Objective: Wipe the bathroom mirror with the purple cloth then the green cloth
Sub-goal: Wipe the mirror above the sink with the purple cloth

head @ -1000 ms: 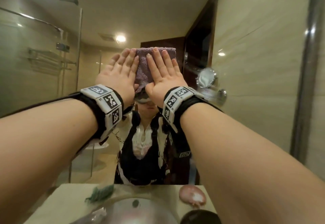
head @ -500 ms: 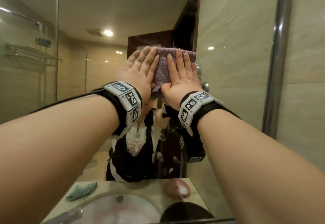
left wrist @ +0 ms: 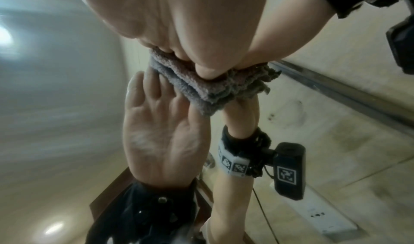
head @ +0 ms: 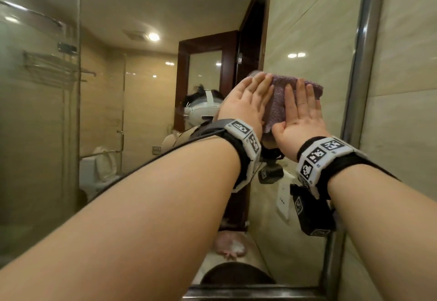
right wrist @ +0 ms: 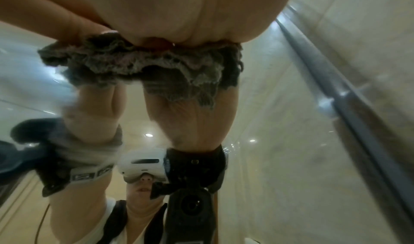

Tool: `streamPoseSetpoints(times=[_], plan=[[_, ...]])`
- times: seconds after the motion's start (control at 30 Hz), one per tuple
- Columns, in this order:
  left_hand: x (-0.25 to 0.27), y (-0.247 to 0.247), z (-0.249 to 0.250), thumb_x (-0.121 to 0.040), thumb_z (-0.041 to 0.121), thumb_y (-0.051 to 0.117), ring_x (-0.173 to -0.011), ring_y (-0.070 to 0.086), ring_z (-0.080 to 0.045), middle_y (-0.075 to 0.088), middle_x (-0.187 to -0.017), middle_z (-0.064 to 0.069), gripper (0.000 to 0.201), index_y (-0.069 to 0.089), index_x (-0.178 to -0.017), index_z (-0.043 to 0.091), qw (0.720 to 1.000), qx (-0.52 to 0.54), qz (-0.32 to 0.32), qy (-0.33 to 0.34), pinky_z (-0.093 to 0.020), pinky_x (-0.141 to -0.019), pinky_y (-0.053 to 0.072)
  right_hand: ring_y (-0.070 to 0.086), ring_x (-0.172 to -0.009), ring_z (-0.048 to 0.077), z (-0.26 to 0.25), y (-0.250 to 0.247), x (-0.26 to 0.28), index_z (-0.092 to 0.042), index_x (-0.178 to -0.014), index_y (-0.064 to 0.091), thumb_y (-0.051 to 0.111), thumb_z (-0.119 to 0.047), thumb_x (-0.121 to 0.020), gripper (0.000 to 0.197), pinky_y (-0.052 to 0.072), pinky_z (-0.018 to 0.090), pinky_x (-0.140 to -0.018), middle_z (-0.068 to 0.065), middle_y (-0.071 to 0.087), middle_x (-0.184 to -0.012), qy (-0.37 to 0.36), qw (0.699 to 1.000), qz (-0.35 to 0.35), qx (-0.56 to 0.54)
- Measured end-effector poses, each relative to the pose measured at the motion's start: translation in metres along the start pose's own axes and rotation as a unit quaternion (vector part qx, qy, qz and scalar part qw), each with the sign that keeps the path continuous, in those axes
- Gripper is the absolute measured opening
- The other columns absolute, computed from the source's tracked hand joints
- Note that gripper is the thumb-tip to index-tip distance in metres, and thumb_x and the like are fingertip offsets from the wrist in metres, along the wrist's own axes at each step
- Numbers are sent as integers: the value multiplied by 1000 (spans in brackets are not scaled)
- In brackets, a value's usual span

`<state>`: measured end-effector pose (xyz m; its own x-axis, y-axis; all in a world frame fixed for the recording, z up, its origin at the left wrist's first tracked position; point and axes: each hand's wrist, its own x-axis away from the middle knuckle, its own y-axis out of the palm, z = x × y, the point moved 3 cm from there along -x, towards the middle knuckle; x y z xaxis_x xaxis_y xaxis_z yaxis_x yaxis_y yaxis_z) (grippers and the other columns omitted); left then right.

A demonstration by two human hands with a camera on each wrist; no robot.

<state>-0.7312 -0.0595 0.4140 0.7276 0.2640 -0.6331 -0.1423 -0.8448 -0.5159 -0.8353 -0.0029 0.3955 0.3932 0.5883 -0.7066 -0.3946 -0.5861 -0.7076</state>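
Observation:
The folded purple cloth (head: 279, 104) lies flat against the bathroom mirror (head: 142, 92), near its right edge. My left hand (head: 243, 104) presses on the cloth's left part with straight fingers. My right hand (head: 301, 111) presses on its right part, fingers straight and pointing up. In the left wrist view the cloth (left wrist: 201, 86) is squeezed between my left hand (left wrist: 190, 17) and the glass. The right wrist view shows the cloth's frayed lower edge (right wrist: 139, 63) under my right hand (right wrist: 190, 8). The green cloth is out of sight.
A metal frame strip (head: 357, 76) bounds the mirror on the right, with tiled wall (head: 402, 123) beyond it. Below the hands, a pink object (head: 230, 245) lies on the counter beside a dark round thing (head: 236, 274). The mirror reflects a shower screen and door.
Both hands have slid the purple cloth to the right across the mirror, toward the metal frame strip. The head view has turned right, and the green cloth on the counter has dropped out of view.

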Motion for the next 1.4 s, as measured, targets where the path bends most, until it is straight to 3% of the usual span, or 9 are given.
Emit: streamPoseSetpoints(times=[0.1,0.27,0.63,0.8,0.97,1.07,1.27,1.4], plan=[[-12,0,20,-97,47,20,-142,-18,-27,-20,-154,-13,75,-17,-146,4,999,19,31,13,-38,-107,-19,-27,-140,21,25,1,8,-16,-145,-23,32,-31,-95,76,-13,35,-116,6,-33,-150,22,1000,-12,-5],[-21,-16,62,-99,45,17,-141,-20,-28,-23,-153,-16,73,-17,-146,2,999,7,-10,42,-39,-114,-12,-24,-141,20,54,8,22,-16,-146,-21,34,-29,-95,76,-5,35,-118,5,-32,-151,62,997,-22,-26],[-6,-1,43,-99,46,16,-143,-17,-23,-22,-154,-12,72,-17,-147,4,997,-19,11,68,-35,-115,-10,-25,-140,28,36,23,26,-8,-145,-21,33,-28,-93,77,-17,38,-113,13,-28,-151,43,999,-14,-26],[14,22,3,-98,46,23,-143,-14,-22,-18,-155,-10,73,-14,-147,6,998,-19,51,41,-35,-113,-12,-26,-139,30,-4,23,26,-9,-144,-23,30,-31,-90,78,-18,40,-112,14,-29,-151,17,1000,-12,-10],[51,37,-38,-100,43,13,-141,-22,-25,-26,-152,-13,69,-21,-144,3,998,-56,3,16,-37,-113,-13,-29,-138,30,-65,22,26,-10,-142,-27,30,-31,-91,79,-21,40,-109,15,-32,-149,-10,1000,-18,-14],[75,49,-71,-100,43,11,-141,-23,-24,-30,-150,-12,67,-24,-143,5,999,-43,-3,-8,-37,-113,-14,-30,-138,31,-106,20,26,-10,-142,-27,21,-35,-85,79,-24,40,-107,15,-33,-149,-30,999,-23,-19],[121,79,-135,-100,42,6,-139,-27,-22,-33,-148,-12,65,-25,-143,5,997,-62,-44,-31,-36,-110,-17,-29,-138,30,-189,26,29,-14,-144,-24,21,-37,-74,87,-25,41,-106,13,-31,-150,-62,998,-15,-29],[151,100,-174,-98,43,4,-136,-30,-22,-40,-140,-11,65,-29,-139,5,996,-60,-53,-42,-35,-104,-21,-29,-138,31,-240,30,33,-14,-144,-24,23,-40,-83,82,-23,44,-107,15,-31,-150,-79,996,-24,-31]])
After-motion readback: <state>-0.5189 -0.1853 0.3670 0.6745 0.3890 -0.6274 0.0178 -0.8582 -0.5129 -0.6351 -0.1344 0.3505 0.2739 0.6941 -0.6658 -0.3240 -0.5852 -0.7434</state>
